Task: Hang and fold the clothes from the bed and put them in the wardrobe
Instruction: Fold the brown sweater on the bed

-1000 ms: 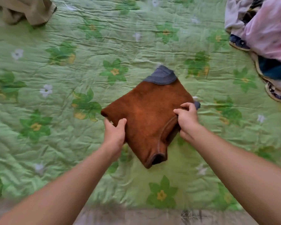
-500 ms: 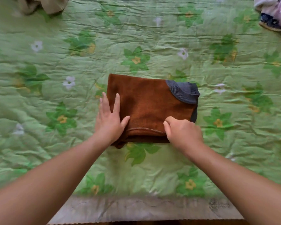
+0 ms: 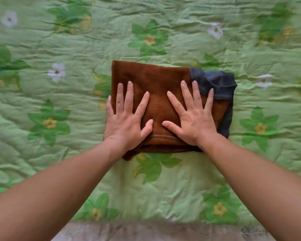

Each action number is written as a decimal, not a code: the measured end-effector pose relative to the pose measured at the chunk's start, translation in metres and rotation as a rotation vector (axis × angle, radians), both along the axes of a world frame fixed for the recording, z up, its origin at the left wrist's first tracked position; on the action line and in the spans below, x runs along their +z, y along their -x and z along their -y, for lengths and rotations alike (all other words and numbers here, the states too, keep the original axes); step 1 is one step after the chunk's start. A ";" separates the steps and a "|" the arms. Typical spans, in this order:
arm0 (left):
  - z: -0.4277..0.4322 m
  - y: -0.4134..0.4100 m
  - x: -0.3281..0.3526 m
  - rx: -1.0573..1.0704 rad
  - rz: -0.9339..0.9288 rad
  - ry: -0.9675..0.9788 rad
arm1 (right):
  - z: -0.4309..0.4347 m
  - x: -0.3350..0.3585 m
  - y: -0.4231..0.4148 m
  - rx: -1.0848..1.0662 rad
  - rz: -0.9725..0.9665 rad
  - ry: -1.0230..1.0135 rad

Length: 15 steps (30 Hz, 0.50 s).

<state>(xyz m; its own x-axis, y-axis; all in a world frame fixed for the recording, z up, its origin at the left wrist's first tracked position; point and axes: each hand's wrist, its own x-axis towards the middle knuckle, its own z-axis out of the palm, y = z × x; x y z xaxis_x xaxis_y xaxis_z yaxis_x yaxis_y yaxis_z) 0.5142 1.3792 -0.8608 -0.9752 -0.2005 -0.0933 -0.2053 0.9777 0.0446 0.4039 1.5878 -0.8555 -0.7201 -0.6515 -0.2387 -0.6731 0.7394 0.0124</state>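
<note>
Brown folded garment lay flat on our green flowered bedspread, which showed beyond it on every side. We pressed our left hand palm-down on the garment's left half, little finger just off its left edge, and our right hand on its right half. All fingers were straight and spread, gripping nothing. Grey ribbed trim lay at the garment's far right corner, touched by our right fingertips.
</note>
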 end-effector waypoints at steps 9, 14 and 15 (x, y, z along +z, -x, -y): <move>0.047 0.015 0.026 0.030 0.048 -0.180 | -0.037 0.017 0.031 -0.334 0.052 0.009; 0.044 0.016 0.008 0.061 0.047 -0.229 | -0.042 0.000 0.032 -0.358 0.097 0.025; 0.044 0.017 0.009 0.064 0.053 -0.230 | -0.041 0.001 0.031 -0.365 0.095 0.016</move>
<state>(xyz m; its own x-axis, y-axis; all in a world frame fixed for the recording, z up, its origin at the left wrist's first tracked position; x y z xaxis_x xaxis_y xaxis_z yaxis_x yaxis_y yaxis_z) 0.4969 1.3351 -0.8518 -0.9537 -0.2295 -0.1946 -0.2748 0.9278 0.2522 0.3725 1.6289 -0.8541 -0.8807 -0.3605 -0.3073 -0.3631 0.9304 -0.0510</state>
